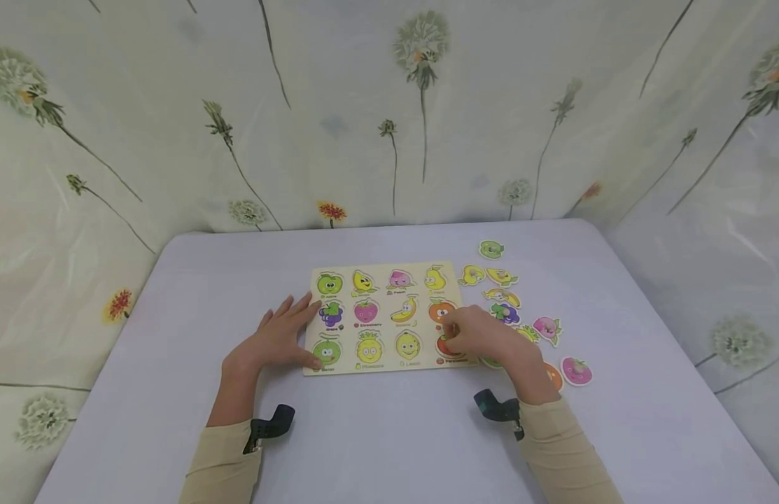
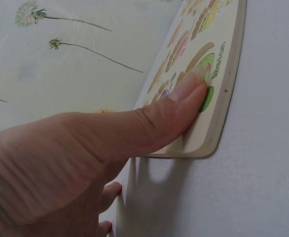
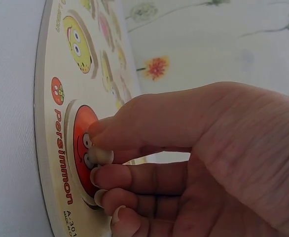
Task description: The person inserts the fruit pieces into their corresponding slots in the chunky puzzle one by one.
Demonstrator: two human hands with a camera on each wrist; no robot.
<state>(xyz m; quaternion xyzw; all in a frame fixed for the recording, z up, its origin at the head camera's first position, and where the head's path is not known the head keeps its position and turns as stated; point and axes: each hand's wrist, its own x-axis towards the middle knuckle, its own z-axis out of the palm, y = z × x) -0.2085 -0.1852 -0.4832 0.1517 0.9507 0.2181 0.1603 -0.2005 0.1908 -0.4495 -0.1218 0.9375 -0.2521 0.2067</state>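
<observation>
A wooden fruit puzzle board [image 1: 349, 336] with rows of printed fruit shapes lies on the table. My right hand [image 1: 486, 334] is over its lower right corner. Thumb and fingers pinch the small pale knob [image 3: 103, 157] of a red persimmon piece [image 3: 81, 148], which sits at the outline labelled Persimmon; whether it is fully seated I cannot tell. My left hand [image 1: 269, 343] spreads at the board's left edge. Its straight thumb [image 2: 184, 94] rests on the corner by the green melon picture [image 2: 209, 64], the fingers reaching up along the edge.
Right of the board lie several loose fruit pieces, among them a green one [image 1: 491, 249], grapes [image 1: 505, 313], a peach [image 1: 546, 329] and a pink one [image 1: 577, 372]. My right forearm partly covers an orange one [image 1: 554, 376]. Flowered cloth [image 1: 339, 140] hangs behind the white table [image 1: 389, 448].
</observation>
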